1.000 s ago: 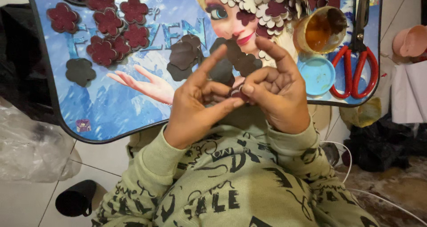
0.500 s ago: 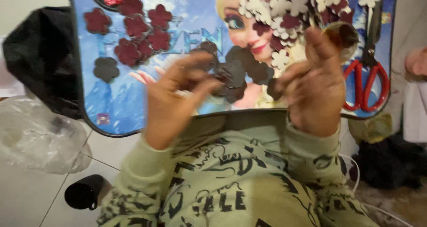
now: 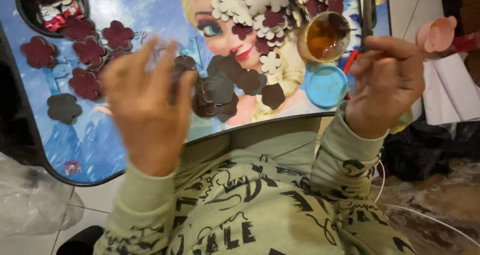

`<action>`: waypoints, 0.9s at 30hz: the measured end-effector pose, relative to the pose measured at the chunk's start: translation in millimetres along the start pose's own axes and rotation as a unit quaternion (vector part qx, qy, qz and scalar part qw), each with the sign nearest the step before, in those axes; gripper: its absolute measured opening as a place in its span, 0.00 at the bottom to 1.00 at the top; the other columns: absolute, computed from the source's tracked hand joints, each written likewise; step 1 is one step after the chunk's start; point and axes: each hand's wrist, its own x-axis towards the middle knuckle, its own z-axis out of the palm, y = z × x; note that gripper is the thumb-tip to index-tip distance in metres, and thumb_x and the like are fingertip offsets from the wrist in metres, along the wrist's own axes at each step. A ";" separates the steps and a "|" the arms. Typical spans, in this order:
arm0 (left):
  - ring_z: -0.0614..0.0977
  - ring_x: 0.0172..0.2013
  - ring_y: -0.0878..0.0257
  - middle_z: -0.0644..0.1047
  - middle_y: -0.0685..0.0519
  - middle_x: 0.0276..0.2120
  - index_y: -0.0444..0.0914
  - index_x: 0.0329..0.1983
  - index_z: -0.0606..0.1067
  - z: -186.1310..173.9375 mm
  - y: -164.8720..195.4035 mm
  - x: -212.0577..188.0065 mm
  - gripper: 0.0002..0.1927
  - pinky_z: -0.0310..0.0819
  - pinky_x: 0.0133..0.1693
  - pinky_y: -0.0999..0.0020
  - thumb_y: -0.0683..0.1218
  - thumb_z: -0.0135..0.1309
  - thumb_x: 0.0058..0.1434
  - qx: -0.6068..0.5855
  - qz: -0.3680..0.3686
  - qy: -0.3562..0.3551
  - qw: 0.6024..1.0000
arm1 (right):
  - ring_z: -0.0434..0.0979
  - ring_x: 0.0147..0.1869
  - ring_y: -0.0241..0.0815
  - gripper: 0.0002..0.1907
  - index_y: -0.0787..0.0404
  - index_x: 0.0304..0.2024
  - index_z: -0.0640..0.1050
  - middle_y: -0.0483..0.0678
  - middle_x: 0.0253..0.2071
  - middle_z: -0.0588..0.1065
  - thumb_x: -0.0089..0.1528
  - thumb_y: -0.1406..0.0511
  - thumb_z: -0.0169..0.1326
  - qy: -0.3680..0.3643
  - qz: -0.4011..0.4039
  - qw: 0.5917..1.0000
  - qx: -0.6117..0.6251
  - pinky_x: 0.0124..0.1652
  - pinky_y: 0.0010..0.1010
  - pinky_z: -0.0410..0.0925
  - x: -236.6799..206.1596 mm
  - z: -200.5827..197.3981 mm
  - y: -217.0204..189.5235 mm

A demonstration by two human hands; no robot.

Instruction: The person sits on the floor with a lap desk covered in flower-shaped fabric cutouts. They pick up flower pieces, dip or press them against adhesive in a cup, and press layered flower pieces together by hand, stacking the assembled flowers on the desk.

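Left hand point(image 3: 145, 105) raised, back to camera, fingers loosely spread, blurred; contents of grip not discernible. Right hand point(image 3: 387, 82) lifted, fingers curled narrow, nothing visible in it. Dark flower cutouts point(image 3: 225, 87) on tray point(image 3: 125, 140) between both hands

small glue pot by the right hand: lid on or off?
Off. The small pot stands open on the lap tray with amber liquid showing inside; a blue round lid lies flat just below it, beside the right hand.

One head camera is looking down from close above at a lap tray point(image 3: 107, 150) and two raised hands.
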 end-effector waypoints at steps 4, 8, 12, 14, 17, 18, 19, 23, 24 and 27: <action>0.74 0.54 0.51 0.77 0.51 0.53 0.37 0.53 0.78 38.0 40.4 12.4 0.15 0.66 0.55 0.55 0.43 0.64 0.65 -0.095 0.060 -0.045 0.993 | 0.73 0.58 0.48 0.14 0.62 0.48 0.83 0.54 0.55 0.74 0.73 0.57 0.63 -0.072 -0.129 0.929 -0.339 0.55 0.35 0.65 3.0 -1.3 -11.2; 0.75 0.55 0.56 0.77 0.53 0.54 0.36 0.56 0.77 67.7 64.9 27.3 0.18 0.70 0.55 0.61 0.42 0.56 0.63 -0.087 0.153 -0.054 0.983 | 0.60 0.77 0.59 0.20 0.61 0.48 0.85 0.58 0.71 0.68 0.68 0.52 0.68 -0.140 -0.165 0.872 -0.440 0.72 0.45 0.55 15.5 -1.5 -3.7; 0.75 0.52 0.57 0.75 0.53 0.49 0.37 0.58 0.77 87.3 73.0 34.8 0.19 0.71 0.51 0.62 0.43 0.54 0.63 -0.034 0.168 -0.083 0.982 | 0.52 0.83 0.63 0.24 0.61 0.51 0.85 0.59 0.78 0.61 0.68 0.48 0.67 -0.150 -0.148 0.865 -0.455 0.75 0.48 0.52 12.1 3.4 5.0; 0.74 0.50 0.57 0.74 0.52 0.47 0.37 0.58 0.76 93.1 73.3 35.1 0.20 0.70 0.49 0.62 0.43 0.53 0.62 -0.010 0.155 -0.111 0.982 | 0.52 0.81 0.63 0.25 0.61 0.53 0.85 0.59 0.78 0.59 0.69 0.47 0.65 -0.141 -0.145 0.868 -0.454 0.75 0.48 0.52 9.9 4.6 6.1; 0.74 0.48 0.56 0.74 0.52 0.47 0.38 0.58 0.76 98.2 72.0 35.5 0.20 0.69 0.46 0.62 0.43 0.52 0.62 -0.006 0.135 -0.127 0.983 | 0.51 0.82 0.63 0.27 0.60 0.53 0.84 0.59 0.78 0.58 0.70 0.45 0.63 -0.140 -0.146 0.864 -0.461 0.75 0.49 0.52 13.2 6.0 8.2; 0.74 0.49 0.56 0.74 0.52 0.48 0.38 0.58 0.76 98.4 71.8 35.2 0.19 0.69 0.47 0.62 0.43 0.52 0.62 -0.009 0.136 -0.120 0.983 | 0.51 0.83 0.64 0.27 0.60 0.53 0.84 0.59 0.78 0.59 0.70 0.45 0.62 -0.143 -0.144 0.861 -0.465 0.75 0.49 0.52 13.9 6.8 8.8; 0.74 0.49 0.57 0.74 0.52 0.49 0.38 0.58 0.76 98.1 71.8 35.1 0.19 0.69 0.47 0.62 0.43 0.52 0.62 -0.011 0.137 -0.113 0.984 | 0.51 0.83 0.64 0.27 0.61 0.52 0.84 0.59 0.78 0.59 0.70 0.44 0.62 -0.147 -0.139 0.863 -0.464 0.75 0.49 0.52 14.1 7.4 9.4; 0.76 0.50 0.56 0.76 0.53 0.50 0.39 0.51 0.76 89.8 70.4 36.8 0.13 0.70 0.49 0.60 0.43 0.56 0.63 -0.054 0.132 -0.082 0.986 | 0.51 0.82 0.62 0.28 0.60 0.51 0.85 0.59 0.78 0.60 0.70 0.43 0.60 -0.135 -0.143 0.867 -0.457 0.76 0.48 0.51 13.0 6.4 10.7; 0.77 0.49 0.56 0.76 0.53 0.49 0.39 0.49 0.76 85.5 69.7 36.8 0.11 0.70 0.48 0.59 0.43 0.58 0.63 -0.072 0.125 -0.076 0.987 | 0.51 0.81 0.61 0.28 0.60 0.51 0.85 0.58 0.78 0.60 0.70 0.43 0.59 -0.126 -0.150 0.869 -0.455 0.76 0.48 0.51 12.2 5.0 10.4; 0.80 0.43 0.55 0.79 0.53 0.45 0.39 0.46 0.77 72.1 69.4 35.7 0.09 0.72 0.45 0.60 0.42 0.63 0.64 -0.149 0.073 -0.068 0.984 | 0.51 0.81 0.59 0.30 0.62 0.48 0.85 0.57 0.78 0.61 0.69 0.42 0.56 -0.110 -0.169 0.877 -0.437 0.77 0.47 0.51 6.5 -2.4 6.0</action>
